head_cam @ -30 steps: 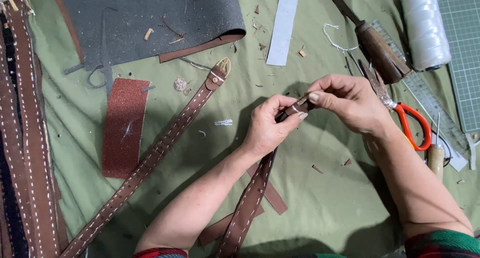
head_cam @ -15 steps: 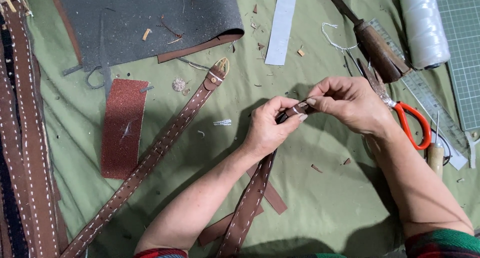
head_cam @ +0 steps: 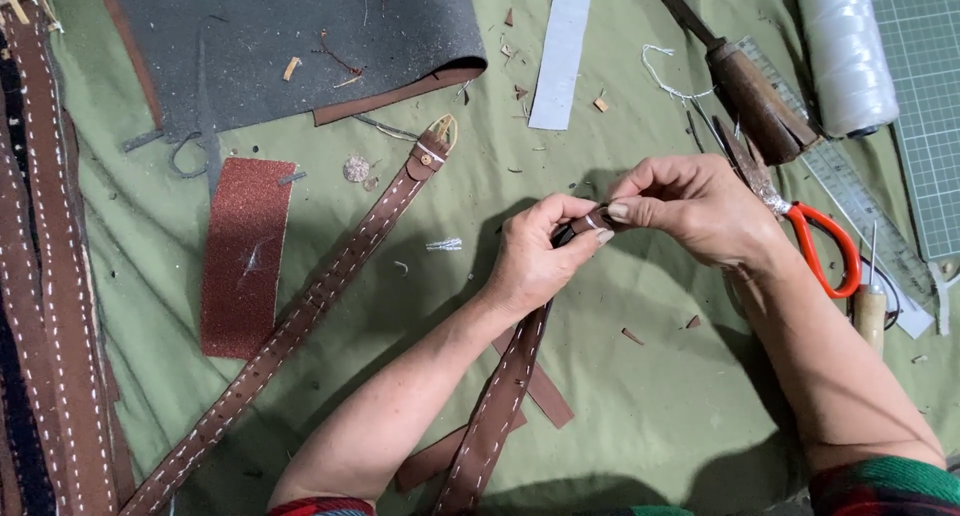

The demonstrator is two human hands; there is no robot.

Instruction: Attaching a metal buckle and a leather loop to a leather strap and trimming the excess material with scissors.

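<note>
Green cloth (head_cam: pixel 640 416) covers the whole bench, littered with leather scraps and thread ends.

I see both hands meeting at mid-scene, raised a little over the cloth. Left hand (head_cam: pixel 535 261): forearm comes in from the near edge, angled up to the right, wrist bent, fingers curled tight, thumb and forefinger pinching the end of a brown stitched strap (head_cam: pixel 495 411). Right hand (head_cam: pixel 695 211): forearm enters from the near right corner, wrist cocked to the left, fingertips bunched narrow and pinching the same strap end from the far side. Fingertips of the two hands are touching or nearly so; what sits between them is too small for me to tell.

The strap runs from the pinch down toward the near edge, passing under the left wrist and over a plain brown strip (head_cam: pixel 545 391).

To the left, a second strap (head_cam: pixel 300 321) lies flat on a diagonal, its buckle end pointing far. A reddish sandpaper sheet (head_cam: pixel 245 256) lies left of it, and a dark grey sheet (head_cam: pixel 300 46) lies at the far left. More straps (head_cam: pixel 50 276) are stacked along the left edge.

Right of the right hand: orange-handled scissors (head_cam: pixel 820 246), partly hidden by the knuckles. Farther off, a wooden-handled tool (head_cam: pixel 755 96), a ruler (head_cam: pixel 860 206), a white thread spool (head_cam: pixel 845 51), a cutting mat (head_cam: pixel 925 96). An awl (head_cam: pixel 870 311) lies near the right forearm.
</note>
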